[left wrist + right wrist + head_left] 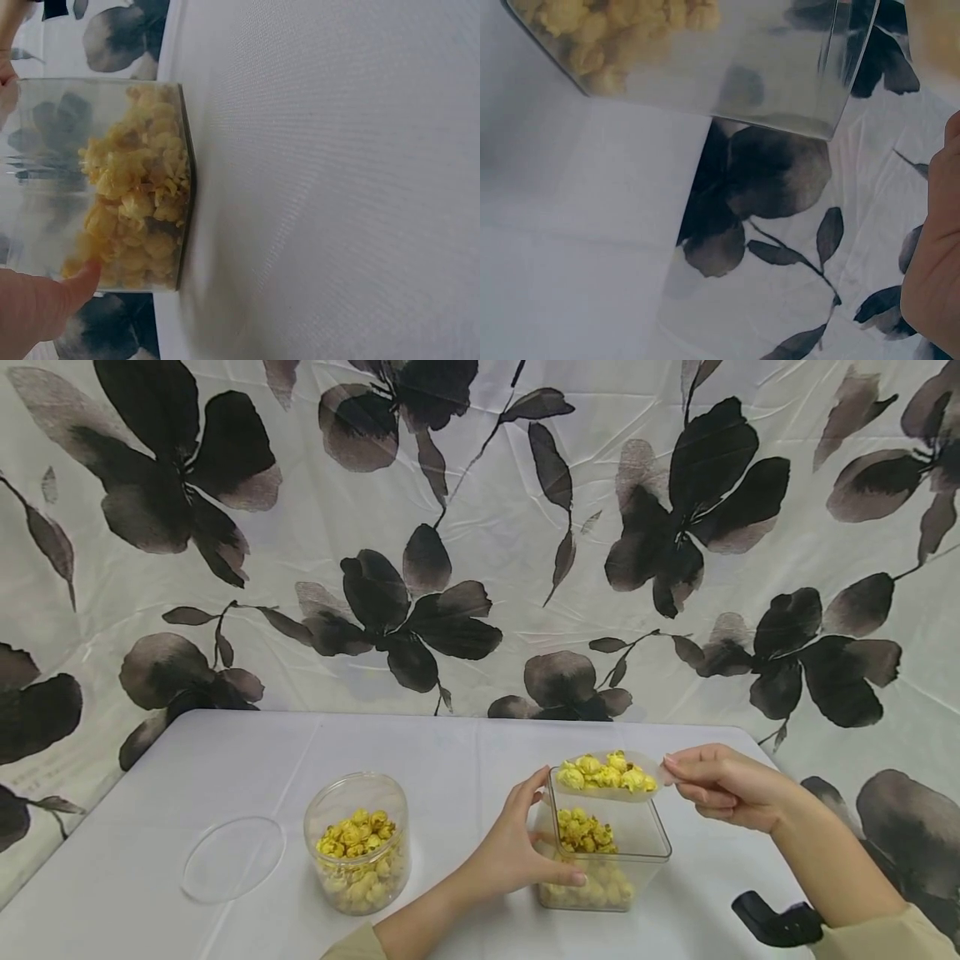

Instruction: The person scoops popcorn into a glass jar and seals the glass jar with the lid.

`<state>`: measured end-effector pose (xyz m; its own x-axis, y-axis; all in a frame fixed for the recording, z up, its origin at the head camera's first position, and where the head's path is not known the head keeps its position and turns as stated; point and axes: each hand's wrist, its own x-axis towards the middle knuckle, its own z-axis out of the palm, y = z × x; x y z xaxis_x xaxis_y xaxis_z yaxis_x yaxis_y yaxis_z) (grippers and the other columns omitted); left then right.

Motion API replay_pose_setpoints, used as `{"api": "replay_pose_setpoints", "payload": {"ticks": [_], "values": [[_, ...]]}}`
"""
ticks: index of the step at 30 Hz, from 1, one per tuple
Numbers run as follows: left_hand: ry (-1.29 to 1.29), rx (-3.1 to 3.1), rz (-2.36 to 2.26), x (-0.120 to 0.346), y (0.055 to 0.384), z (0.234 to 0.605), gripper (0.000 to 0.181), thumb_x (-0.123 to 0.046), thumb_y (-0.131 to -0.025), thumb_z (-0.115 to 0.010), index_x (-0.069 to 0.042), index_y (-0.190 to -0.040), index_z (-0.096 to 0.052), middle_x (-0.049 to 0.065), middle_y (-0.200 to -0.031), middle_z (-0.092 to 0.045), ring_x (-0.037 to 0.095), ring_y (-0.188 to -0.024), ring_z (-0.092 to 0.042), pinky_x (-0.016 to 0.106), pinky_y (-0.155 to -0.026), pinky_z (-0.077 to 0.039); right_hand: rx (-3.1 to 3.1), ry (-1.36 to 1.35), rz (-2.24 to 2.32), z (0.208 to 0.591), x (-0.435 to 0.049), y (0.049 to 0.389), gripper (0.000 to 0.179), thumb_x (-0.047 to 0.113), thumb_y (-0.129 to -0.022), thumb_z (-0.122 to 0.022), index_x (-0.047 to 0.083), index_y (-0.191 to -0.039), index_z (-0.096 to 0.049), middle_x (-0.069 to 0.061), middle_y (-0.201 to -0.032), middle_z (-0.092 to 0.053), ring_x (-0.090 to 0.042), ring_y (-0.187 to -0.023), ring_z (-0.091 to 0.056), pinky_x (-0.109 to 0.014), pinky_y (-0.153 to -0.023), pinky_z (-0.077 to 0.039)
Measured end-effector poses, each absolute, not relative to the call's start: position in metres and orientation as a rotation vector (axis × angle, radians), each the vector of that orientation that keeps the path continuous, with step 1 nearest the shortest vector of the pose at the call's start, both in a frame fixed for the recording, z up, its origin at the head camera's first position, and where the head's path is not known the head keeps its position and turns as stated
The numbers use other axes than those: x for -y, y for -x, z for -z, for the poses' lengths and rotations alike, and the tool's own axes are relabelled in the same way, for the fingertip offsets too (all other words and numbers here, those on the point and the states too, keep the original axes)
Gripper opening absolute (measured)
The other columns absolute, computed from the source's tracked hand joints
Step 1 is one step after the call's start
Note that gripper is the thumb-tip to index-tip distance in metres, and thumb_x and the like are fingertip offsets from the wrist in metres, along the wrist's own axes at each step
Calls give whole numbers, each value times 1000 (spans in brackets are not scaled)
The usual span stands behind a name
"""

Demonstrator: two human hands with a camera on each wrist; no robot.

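My left hand (pixel 517 839) grips the left side of a clear square container (pixel 641 831), its thumb against the front wall. Yellow popcorn (pixel 131 187) fills the lower part of this container, which stands upright on the table. My right hand (pixel 738 789) pinches the handle of a translucent scoop (pixel 609 794) from the right. A heap of popcorn (pixel 607 772) lies in the scoop, which is held level above the container's open top. In the right wrist view, my right hand (pixel 937 247) shows only at the right edge.
A clear round jar (pixel 356 885), lidless and partly filled with popcorn, stands left of the square container. Farther left, a clear round lid (pixel 234 860) lies flat on the white-covered table (pixel 442 777). Behind the table hangs a floral cloth (pixel 525 527).
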<state>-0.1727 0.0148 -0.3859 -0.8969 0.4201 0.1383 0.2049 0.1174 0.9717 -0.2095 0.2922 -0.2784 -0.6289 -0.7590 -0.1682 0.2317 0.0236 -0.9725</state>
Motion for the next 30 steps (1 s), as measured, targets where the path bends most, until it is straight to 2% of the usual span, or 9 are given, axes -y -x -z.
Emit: {"api": "replay_pose_setpoints", "payload": {"ticks": [14, 23, 30], "values": [[-597, -2109, -2037, -7, 168, 380, 103, -14, -67, -84, -18, -147, -20, 8, -145, -29, 31, -133, -29, 43, -94, -44, -1595, 534, 1696, 275, -286, 213, 30, 13, -101, -40, 10, -94, -69, 10, -62, -49, -12, -46, -15, -27, -43, -8], [-564, -2046, -2109, 6, 164, 371, 95, -25, -71, -82, -21, -146, -24, 10, -141, -35, 33, -130, -34, 46, -94, -43, -1600, 528, 1704, 272, -283, 214, 30, 13, -101, -40, 11, -92, -68, 10, -60, -47, -12, -46, -15, -26, -43, -8], [-527, -2018, -2156, 16, 155, 357, 91, -19, -72, -81, -21, -144, -26, 10, -139, -36, 30, -129, -35, 47, -96, -42, -1597, 532, 1709, 269, -278, 212, 29, 12, -101, -39, 11, -92, -67, 10, -61, -46, -13, -46, -13, -26, -43, -8]]}}
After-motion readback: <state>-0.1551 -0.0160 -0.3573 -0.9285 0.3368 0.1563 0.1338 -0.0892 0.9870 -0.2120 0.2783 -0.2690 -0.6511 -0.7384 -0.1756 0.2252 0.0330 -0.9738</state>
